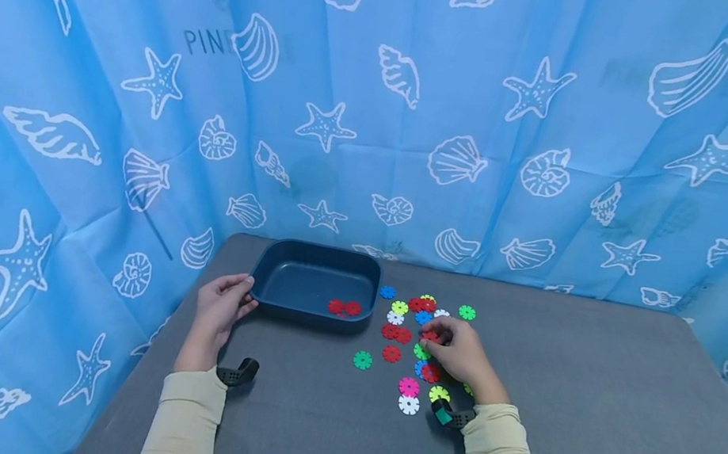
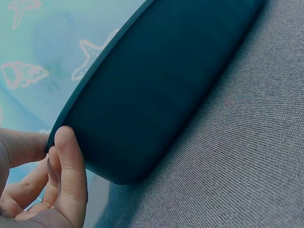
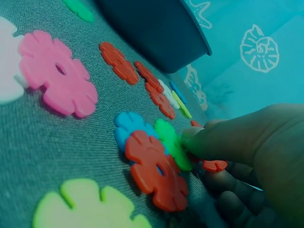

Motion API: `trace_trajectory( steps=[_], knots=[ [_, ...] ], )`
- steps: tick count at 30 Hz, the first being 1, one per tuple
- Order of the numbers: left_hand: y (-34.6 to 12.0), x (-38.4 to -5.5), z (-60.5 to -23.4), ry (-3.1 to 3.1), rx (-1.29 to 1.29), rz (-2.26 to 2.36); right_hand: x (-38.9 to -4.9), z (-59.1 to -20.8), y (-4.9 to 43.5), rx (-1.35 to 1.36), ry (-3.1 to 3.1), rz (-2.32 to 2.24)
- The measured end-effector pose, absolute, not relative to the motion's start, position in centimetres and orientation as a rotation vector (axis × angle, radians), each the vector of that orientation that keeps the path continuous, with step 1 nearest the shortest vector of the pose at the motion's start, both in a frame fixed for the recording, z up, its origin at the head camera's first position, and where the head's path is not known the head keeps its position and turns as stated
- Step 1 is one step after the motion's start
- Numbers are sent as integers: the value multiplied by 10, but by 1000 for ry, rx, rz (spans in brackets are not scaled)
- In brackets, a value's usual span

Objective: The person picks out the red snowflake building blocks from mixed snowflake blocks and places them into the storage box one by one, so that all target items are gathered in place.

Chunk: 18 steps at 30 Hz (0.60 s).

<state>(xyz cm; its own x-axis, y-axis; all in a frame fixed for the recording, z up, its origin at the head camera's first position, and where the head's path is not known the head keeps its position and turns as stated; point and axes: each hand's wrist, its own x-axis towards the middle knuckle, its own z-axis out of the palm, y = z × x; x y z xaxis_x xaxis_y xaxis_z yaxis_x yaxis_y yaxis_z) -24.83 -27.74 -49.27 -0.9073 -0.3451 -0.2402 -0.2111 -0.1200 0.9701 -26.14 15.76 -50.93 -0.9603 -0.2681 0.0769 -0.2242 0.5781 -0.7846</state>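
Red shows between the thumb and fingers of the right hand (image 1: 459, 351): I read a narrow pinch on a red disc (image 3: 214, 166). The thumb covers its middle, so I cannot tell whether more than one disc is held. The grip is probably on the edges because the disc is thin and flat. A green disc (image 3: 172, 142) lies just beside the thumb tip; next to it, a red disc (image 3: 159, 170) overlaps a blue disc (image 3: 130, 126).

The left hand (image 1: 220, 309) pinches the rim of the tray (image 1: 308, 320) at its left end, as my left wrist view confirms. I judge this hold serves to steady the tray; a rim grip leaves its mouth unobstructed. The tray stands upright on the grey cloth (image 1: 302, 425), left of the loose discs, presumably to be within reach of both hands. Inside, two red discs (image 1: 344, 307) lie side by side toward the near right corner.

Outward from the right hand, I note loose discs in mixed colours, some singly, some overlapping. A pink disc (image 1: 409, 386) touches a white disc (image 1: 409, 406) at the near side; a green piece (image 1: 362, 360) lies apart, nearer the tray. A blue curtain (image 1: 378, 141) with white shell prints hangs behind the table.
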Motion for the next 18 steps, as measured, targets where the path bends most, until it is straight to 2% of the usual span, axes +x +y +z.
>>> trace_trajectory(
  steps=[18],
  knots=[
    [-278,-249,-494,-2021,638,-2188,-261,-508,157,-374,2759,-1388]
  ],
)
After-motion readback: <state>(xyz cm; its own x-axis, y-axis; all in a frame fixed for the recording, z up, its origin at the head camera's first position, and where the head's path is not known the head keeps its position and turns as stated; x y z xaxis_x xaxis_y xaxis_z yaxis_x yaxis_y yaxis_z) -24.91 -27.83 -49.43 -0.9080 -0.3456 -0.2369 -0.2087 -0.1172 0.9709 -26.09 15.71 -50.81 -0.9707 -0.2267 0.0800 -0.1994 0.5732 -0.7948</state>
